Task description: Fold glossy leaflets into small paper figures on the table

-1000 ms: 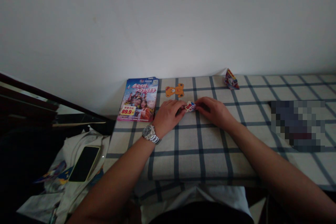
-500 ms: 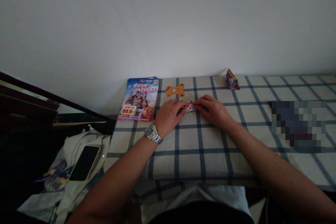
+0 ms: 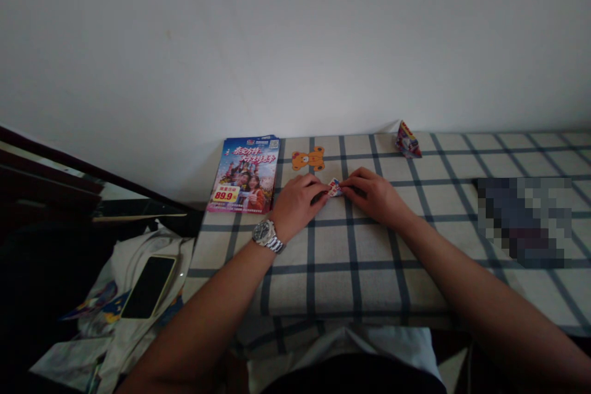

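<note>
A small folded piece of printed paper (image 3: 335,187), white with red and blue, is held between my two hands just above or on the checked cloth. My left hand (image 3: 299,202), with a metal watch (image 3: 265,233) on its wrist, pinches the paper's left end. At the paper's right end, the fingertips of my right hand (image 3: 373,196) are closed on it. The fingers hide part of the paper. Just beyond my left hand lies a flat orange bear picture (image 3: 308,160).
A stack of printed flyers (image 3: 244,175) lies left of my hands. A folded paper shape (image 3: 408,140) stands near the wall at the back right. A pixelated dark item (image 3: 517,215) lies on the checked tablecloth (image 3: 443,246). Low left, a phone (image 3: 150,286) rests on papers.
The paper between my fingers looks shorter, as my right hand has shifted slightly to the left and its fingertips cover more of it. Everything else is in place.
</note>
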Tool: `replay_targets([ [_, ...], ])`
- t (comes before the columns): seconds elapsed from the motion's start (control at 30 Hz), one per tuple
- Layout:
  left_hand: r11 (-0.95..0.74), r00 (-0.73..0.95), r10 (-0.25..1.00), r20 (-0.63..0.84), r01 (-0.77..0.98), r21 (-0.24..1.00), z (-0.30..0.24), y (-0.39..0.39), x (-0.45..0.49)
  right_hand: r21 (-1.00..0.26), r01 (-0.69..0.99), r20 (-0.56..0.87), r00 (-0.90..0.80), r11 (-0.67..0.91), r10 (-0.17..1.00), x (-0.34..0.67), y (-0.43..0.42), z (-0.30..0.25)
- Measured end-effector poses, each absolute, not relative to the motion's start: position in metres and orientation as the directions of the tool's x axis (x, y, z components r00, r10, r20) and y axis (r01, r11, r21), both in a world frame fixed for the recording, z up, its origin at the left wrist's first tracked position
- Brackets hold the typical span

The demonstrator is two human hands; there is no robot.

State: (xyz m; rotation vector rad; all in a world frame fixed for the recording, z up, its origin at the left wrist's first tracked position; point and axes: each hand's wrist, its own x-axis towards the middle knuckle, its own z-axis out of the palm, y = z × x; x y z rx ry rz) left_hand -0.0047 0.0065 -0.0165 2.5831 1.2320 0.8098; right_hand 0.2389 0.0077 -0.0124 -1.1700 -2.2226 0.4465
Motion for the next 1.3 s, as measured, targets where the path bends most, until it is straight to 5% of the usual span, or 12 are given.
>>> replay_targets([
  [0.5, -0.711, 0.597, 0.704, 0.386, 0.6, 0.368, -0.0179, 0.0104, -0.0065, -0.515, 0.664, 0.348, -0.417, 0.543, 0.84, 0.2356, 0.0042, -0.0143],
  [1.3, -0.63, 0.506, 0.777, 0.374, 0.623, 0.464, -0.0157, 0.0047, -0.0016, -0.63, 0.583, 0.315, -0.413, 0.513, 0.855, 0.2354, 0.003, -0.0101],
])
